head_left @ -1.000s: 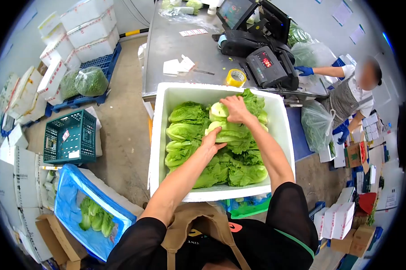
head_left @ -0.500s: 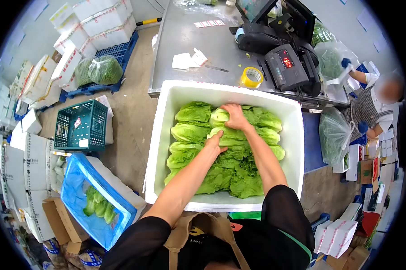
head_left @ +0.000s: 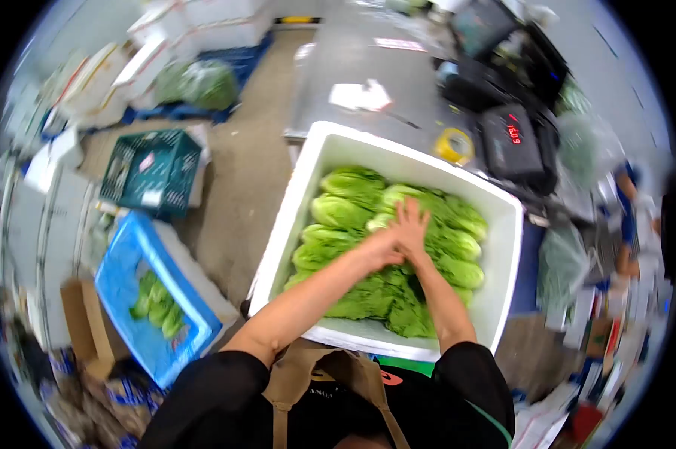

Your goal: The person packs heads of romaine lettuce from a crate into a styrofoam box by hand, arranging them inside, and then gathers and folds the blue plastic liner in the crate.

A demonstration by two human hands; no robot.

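A white foam box [head_left: 512, 247] in front of me holds several heads of romaine lettuce [head_left: 341, 212], packed in rows. My right hand [head_left: 411, 226] lies on the lettuce near the middle, fingers stretched out and spread. Right beside it, my left hand [head_left: 381, 248] reaches in from the left. Its fingers pass under or against the right wrist and are mostly hidden, so I cannot tell what they touch. Looser, darker leaves [head_left: 405, 310] fill the near side of the box.
Behind the box is a metal table [head_left: 330, 67] with yellow tape [head_left: 455, 146], paper slips [head_left: 360, 96] and a scale [head_left: 512, 142]. A blue-lined box [head_left: 203, 329] with lettuce and a green crate [head_left: 152, 170] stand left. A blurred co-worker [head_left: 626, 217] is at right.
The view has turned, tilting the foam box. My hands, apart on the lettuce before, now come together near the middle. The right fingers have spread; the left hand has moved against the right wrist.
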